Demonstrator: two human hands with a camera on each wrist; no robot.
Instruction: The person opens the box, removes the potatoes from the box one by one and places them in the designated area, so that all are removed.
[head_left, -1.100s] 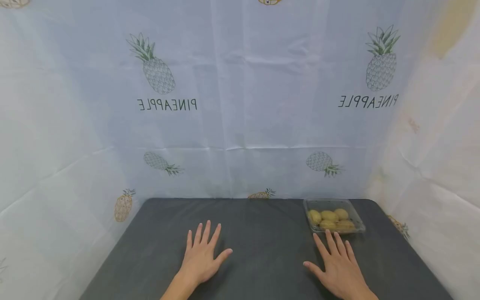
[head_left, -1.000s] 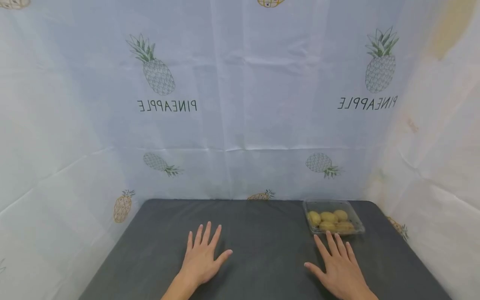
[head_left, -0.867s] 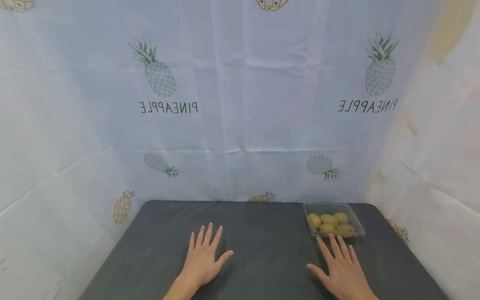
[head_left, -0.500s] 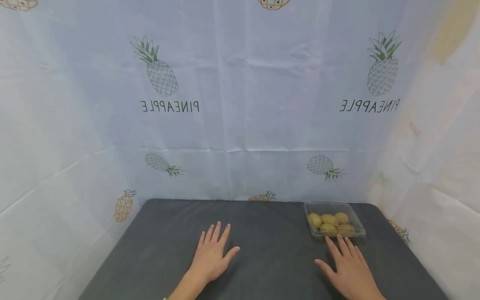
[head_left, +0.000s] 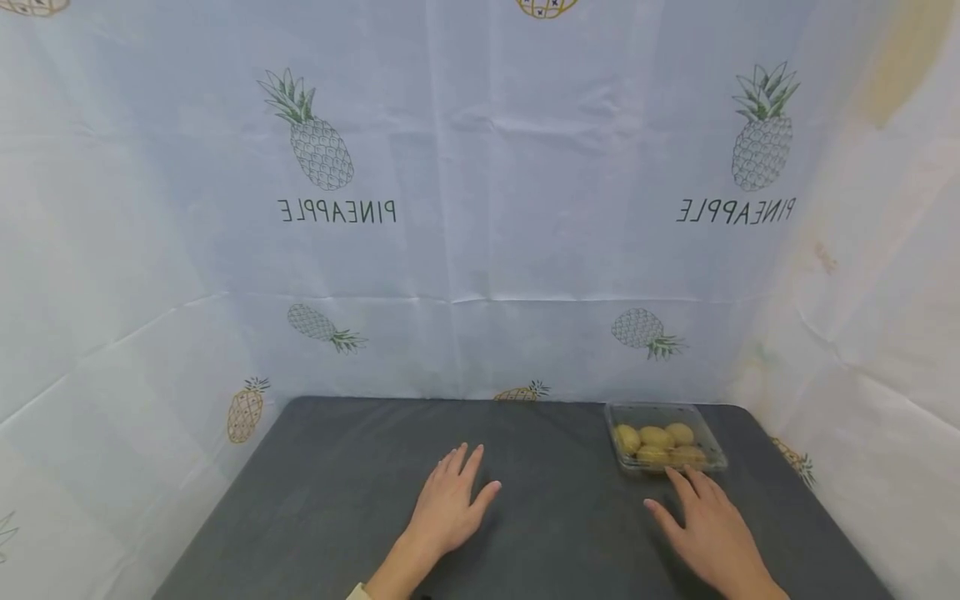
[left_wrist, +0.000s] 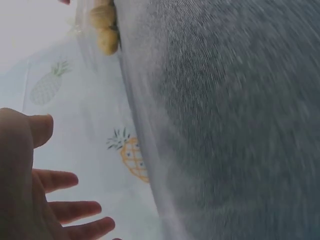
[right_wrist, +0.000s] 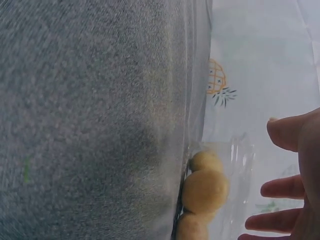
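Observation:
A clear plastic box (head_left: pixel 626 464) stands at the back right of the dark table, with several yellow, rounded fruits (head_left: pixel 657 438) inside. In the right wrist view the fruits (right_wrist: pixel 205 191) show through the box's clear wall. My right hand (head_left: pixel 712 533) is just in front of the box, fingertips close to its near edge, thumb spread to the left, nothing held. Left of it, over the middle of the table, my left hand (head_left: pixel 448 507) has its fingers extended and its thumb apart, also holding nothing. The left wrist view shows that hand's fingers (left_wrist: pixel 82 211) spread apart.
The dark grey table (head_left: pixel 322 467) reaches back to a white cloth (head_left: pixel 465 250) printed with pineapples. More of this cloth hangs along the left and right sides. A pale cuff (head_left: pixel 360 592) shows at the left wrist.
My left hand has moved right and turned somewhat toward its thumb side. My right hand has shifted a little right, its fingers now closer together. The box with the fruits stays in place.

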